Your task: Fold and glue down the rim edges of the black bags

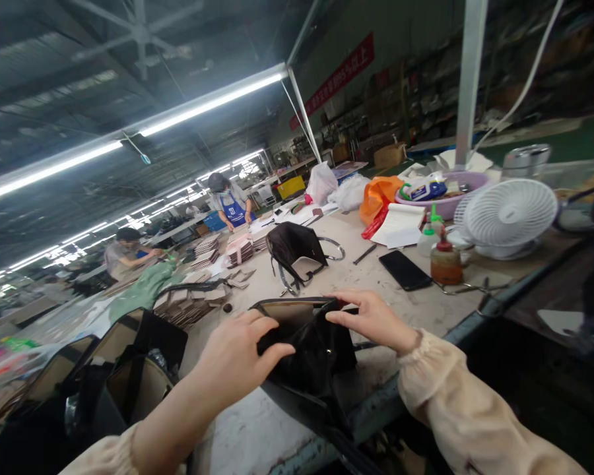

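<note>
A black handbag (309, 349) stands at the table's near edge with its mouth open, showing a beige lining. At the left side of the mouth, my left hand (237, 353) curls its fingers over the rim, thumb toward the front panel. My right hand (373, 320) pinches the upper right corner of the rim between thumb and fingers. Behind it, a second black handbag (297, 247) with a looped handle rests on the table. Several more black bags (138, 369) with beige linings crowd together at the left.
To the right lie a phone (404, 270), a bottle of amber liquid (446, 262), a white fan (509, 211) and an open notebook (398, 223). Stacked brown pieces (191, 303) sit at the left. A person in a blue apron (232, 208) works farther along; another person (126, 254) is left.
</note>
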`<state>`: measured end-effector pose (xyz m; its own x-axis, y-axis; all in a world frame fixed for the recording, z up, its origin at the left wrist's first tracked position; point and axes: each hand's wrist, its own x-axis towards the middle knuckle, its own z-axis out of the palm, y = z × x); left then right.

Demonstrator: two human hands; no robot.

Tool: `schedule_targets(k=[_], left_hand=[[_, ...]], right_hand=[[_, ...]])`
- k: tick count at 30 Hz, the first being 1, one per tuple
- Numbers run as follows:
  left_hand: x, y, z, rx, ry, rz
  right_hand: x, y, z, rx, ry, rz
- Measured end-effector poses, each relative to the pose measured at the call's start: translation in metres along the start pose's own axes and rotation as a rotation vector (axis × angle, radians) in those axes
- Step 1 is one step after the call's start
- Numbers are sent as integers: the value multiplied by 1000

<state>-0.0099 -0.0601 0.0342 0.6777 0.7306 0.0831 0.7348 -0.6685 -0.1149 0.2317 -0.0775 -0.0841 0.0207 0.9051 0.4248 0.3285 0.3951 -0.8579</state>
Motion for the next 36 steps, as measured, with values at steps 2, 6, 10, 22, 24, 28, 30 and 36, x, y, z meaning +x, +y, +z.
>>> schedule_targets(k=[2, 6, 10, 22, 24, 28, 30, 36], left_hand=[[14, 6, 12, -26, -19, 57], [35, 3, 31, -27, -24, 135], [41, -8, 42, -28, 72, 146], [46, -19, 51, -157, 156, 31], [48, -19, 51, -206, 95, 33], [52, -19, 48, -268, 22, 7], [53, -20, 47, -268, 22, -8], [57, -21, 50, -277, 21, 3]], right_hand=[[6, -2, -1, -24, -5, -1], [18, -8, -6, -85, -80, -47], [25, -9, -5, -130, -111, -50], [25, -5, 2, -95, -44, -41], [25, -5, 3, -116, -17, -48], [24, -5, 5, -166, -1, -63], [24, -6, 6, -182, 1, -75], [24, -8, 7, -205, 21, -88]])
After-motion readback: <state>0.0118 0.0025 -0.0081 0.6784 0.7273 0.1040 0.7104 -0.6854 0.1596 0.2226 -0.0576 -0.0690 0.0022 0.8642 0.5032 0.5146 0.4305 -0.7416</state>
